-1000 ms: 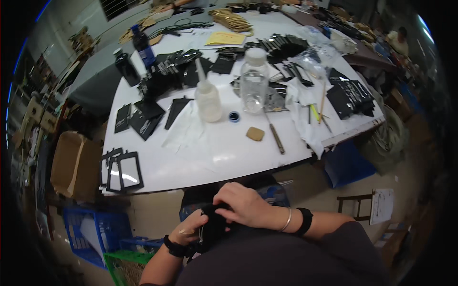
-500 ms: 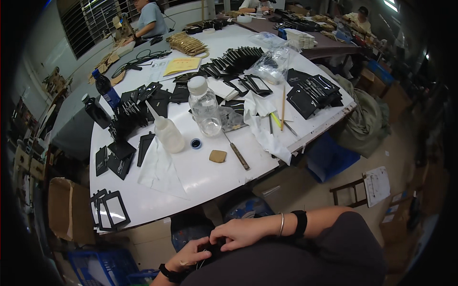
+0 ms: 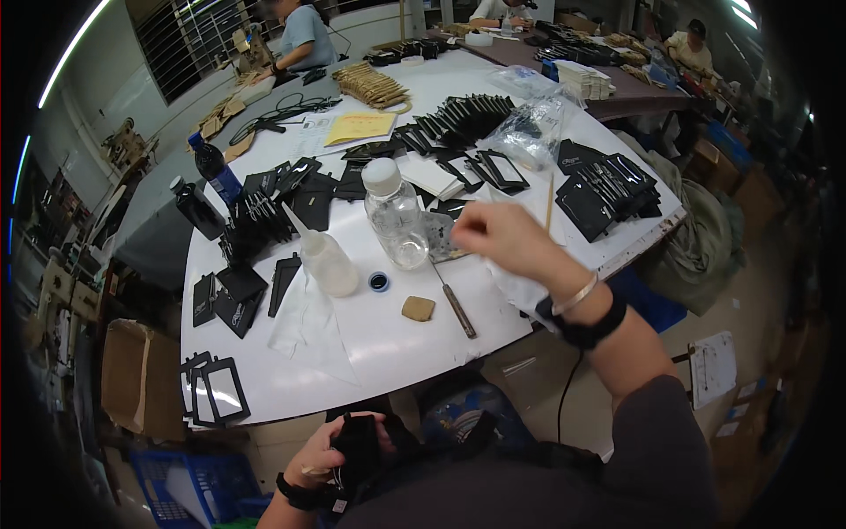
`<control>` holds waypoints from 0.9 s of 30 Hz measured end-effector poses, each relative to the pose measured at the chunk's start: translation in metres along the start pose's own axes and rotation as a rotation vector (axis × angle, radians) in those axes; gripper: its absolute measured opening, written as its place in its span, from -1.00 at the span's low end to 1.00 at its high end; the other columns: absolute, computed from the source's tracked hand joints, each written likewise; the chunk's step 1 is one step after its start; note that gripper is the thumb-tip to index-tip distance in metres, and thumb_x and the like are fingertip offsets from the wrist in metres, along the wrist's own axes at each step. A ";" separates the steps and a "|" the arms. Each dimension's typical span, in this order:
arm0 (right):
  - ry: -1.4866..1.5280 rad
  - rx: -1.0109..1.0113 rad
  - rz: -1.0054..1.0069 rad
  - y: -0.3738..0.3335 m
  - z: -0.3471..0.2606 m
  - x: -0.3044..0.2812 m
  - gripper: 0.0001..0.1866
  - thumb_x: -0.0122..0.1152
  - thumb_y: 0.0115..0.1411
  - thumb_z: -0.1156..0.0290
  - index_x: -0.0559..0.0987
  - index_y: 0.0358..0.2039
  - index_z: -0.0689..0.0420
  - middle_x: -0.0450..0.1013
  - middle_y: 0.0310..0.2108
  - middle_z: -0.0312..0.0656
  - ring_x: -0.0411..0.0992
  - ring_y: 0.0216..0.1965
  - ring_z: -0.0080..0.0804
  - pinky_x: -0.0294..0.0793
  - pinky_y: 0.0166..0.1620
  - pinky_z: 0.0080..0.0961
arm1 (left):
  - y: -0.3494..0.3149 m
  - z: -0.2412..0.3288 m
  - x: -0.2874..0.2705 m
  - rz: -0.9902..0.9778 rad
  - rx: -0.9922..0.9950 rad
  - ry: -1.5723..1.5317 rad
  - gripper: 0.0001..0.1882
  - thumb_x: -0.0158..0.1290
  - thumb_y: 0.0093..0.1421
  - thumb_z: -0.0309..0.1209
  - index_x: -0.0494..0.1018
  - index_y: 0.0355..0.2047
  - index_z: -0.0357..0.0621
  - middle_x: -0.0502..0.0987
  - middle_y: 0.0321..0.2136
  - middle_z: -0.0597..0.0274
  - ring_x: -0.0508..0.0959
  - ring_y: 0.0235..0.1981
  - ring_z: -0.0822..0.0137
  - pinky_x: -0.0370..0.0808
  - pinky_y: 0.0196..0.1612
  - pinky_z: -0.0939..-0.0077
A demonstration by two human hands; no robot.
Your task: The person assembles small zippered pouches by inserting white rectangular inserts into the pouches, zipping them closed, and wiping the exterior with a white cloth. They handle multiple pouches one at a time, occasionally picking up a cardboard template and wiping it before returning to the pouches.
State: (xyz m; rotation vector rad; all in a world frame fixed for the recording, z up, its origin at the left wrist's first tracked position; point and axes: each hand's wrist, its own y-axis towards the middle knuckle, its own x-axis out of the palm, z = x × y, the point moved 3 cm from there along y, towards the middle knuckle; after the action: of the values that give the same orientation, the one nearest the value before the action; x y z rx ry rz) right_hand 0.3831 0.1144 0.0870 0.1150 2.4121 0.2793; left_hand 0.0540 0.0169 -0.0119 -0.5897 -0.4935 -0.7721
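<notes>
My left hand (image 3: 319,457) is closed round a black boxy object (image 3: 357,441) in front of my body, below the table edge. Its exact kind does not show. My right hand (image 3: 515,242) is raised over the table, above the white cloth (image 3: 515,295). Its fingers are curled together and slightly blurred; what they hold, if anything, cannot be made out. Left of it stand a clear bottle with a white cap (image 3: 397,216) and a nozzle squeeze bottle (image 3: 328,264). Before them lie a blue cap (image 3: 378,282), a tan block (image 3: 418,309) and a thin tool with a worn handle (image 3: 459,312).
Black frames (image 3: 220,392) and stacked black pieces (image 3: 608,196) lie on the white table. Two dark bottles (image 3: 211,166) stand at its left. A cardboard box (image 3: 141,379) and blue basket (image 3: 189,485) are on the floor. Other people work at the back.
My right hand has left my left hand and risen forward and right over the table. The black object in my left hand now shows more fully.
</notes>
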 end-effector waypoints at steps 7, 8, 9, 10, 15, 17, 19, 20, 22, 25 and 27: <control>-0.470 0.446 0.151 0.122 0.130 -0.001 -0.64 0.22 -0.04 0.17 0.59 -0.34 0.20 0.50 -0.29 0.08 0.46 -0.17 0.00 0.45 -0.12 -0.25 | 0.008 -0.012 -0.012 0.051 -0.083 -0.122 0.09 0.30 -0.23 0.09 0.09 0.12 -0.46 0.37 -0.11 -0.06 0.43 -0.05 0.07 0.32 0.10 0.11; -0.472 0.450 0.149 0.128 0.125 0.006 -0.57 0.25 -0.05 0.10 0.58 -0.30 0.20 0.49 -0.23 0.07 0.46 -0.14 -0.04 0.45 -0.09 -0.26 | 0.005 -0.010 -0.011 0.002 -0.047 -0.084 0.10 0.31 -0.22 0.07 0.07 0.14 -0.45 0.37 -0.09 -0.05 0.42 -0.03 0.08 0.31 0.11 0.15; -0.482 0.482 0.140 0.129 0.128 0.012 -0.50 0.28 -0.08 0.03 0.58 -0.26 0.20 0.48 -0.17 0.05 0.45 -0.11 -0.07 0.44 -0.07 -0.27 | 0.003 -0.008 -0.010 -0.001 -0.082 -0.065 0.11 0.31 -0.23 0.07 0.06 0.15 -0.44 0.37 -0.08 -0.03 0.42 -0.02 0.09 0.31 0.12 0.18; -0.459 0.534 0.079 0.130 0.125 0.014 -0.46 0.30 -0.10 0.00 0.57 -0.24 0.19 0.47 -0.15 0.04 0.45 -0.10 -0.10 0.44 -0.06 -0.28 | 0.001 -0.004 -0.009 -0.005 -0.115 -0.041 0.12 0.31 -0.23 0.07 0.05 0.16 -0.43 0.36 -0.08 -0.01 0.41 -0.01 0.10 0.30 0.13 0.22; -0.183 0.569 0.195 0.144 0.150 0.020 -0.54 0.38 -0.13 0.19 0.55 -0.33 0.31 0.50 -0.33 0.03 0.49 -0.34 -0.15 0.48 -0.28 -0.32 | -0.010 -0.003 -0.016 -0.021 -0.146 -0.040 0.15 0.30 -0.24 0.10 0.04 0.17 -0.41 0.36 -0.06 0.04 0.40 0.00 0.16 0.30 0.14 0.29; 0.115 0.520 0.273 0.154 0.173 0.021 -0.75 0.35 -0.10 0.36 0.55 -0.46 0.26 0.47 -0.59 -0.16 0.40 -0.66 -0.36 0.40 -0.56 -0.47 | -0.009 -0.010 -0.023 -0.026 -0.137 -0.056 0.14 0.30 -0.23 0.10 0.03 0.18 -0.41 0.35 -0.05 0.04 0.40 0.01 0.17 0.29 0.14 0.30; 0.179 0.557 0.232 0.155 0.186 0.018 -0.79 0.31 -0.05 0.39 0.55 -0.56 0.31 0.49 -0.60 -0.10 0.46 -0.63 -0.32 0.40 -0.60 -0.46 | -0.008 -0.012 -0.022 -0.019 -0.121 -0.115 0.10 0.32 -0.27 0.06 0.10 0.13 -0.41 0.40 -0.10 -0.04 0.43 -0.03 0.12 0.30 0.13 0.13; 0.213 0.571 0.209 0.156 0.183 0.018 -0.78 0.29 -0.03 0.41 0.55 -0.60 0.33 0.50 -0.61 -0.07 0.50 -0.62 -0.30 0.40 -0.62 -0.46 | -0.009 -0.012 -0.022 -0.012 -0.110 -0.144 0.07 0.33 -0.28 0.04 0.14 0.11 -0.41 0.42 -0.12 -0.09 0.44 -0.04 0.10 0.31 0.12 0.04; 0.180 0.606 0.189 0.156 0.187 0.013 -0.72 0.18 0.02 0.34 0.53 -0.61 0.35 0.46 -0.68 -0.07 0.44 -0.69 -0.30 0.33 -0.64 -0.47 | -0.008 -0.015 -0.024 -0.018 -0.122 -0.163 0.08 0.34 -0.29 0.03 0.14 0.11 -0.42 0.42 -0.12 -0.08 0.44 -0.04 0.10 0.31 0.12 0.03; -0.010 0.637 0.296 0.150 0.177 0.000 -0.63 0.01 0.07 0.24 0.53 -0.60 0.33 0.43 -0.72 -0.08 0.44 -0.67 -0.27 0.39 -0.57 -0.34 | -0.005 -0.020 -0.033 -0.004 -0.195 -0.191 0.08 0.35 -0.29 0.00 0.13 0.12 -0.43 0.42 -0.12 -0.08 0.44 -0.04 0.10 0.30 0.12 0.01; -0.043 0.390 0.391 0.151 0.177 -0.012 -0.66 0.02 0.06 0.25 0.53 -0.56 0.32 0.46 -0.69 -0.08 0.47 -0.63 -0.26 0.42 -0.53 -0.35 | -0.006 -0.014 -0.025 -0.074 -0.129 -0.221 0.07 0.36 -0.27 -0.03 0.11 0.13 -0.44 0.41 -0.11 -0.09 0.44 -0.04 0.09 0.28 0.13 -0.02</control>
State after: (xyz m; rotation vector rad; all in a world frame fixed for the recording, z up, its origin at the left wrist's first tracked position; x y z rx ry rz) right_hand 0.5095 0.2893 -0.0003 0.7648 2.3584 -0.0245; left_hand 0.0371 0.0169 -0.0352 -0.7852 -0.6748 -0.8174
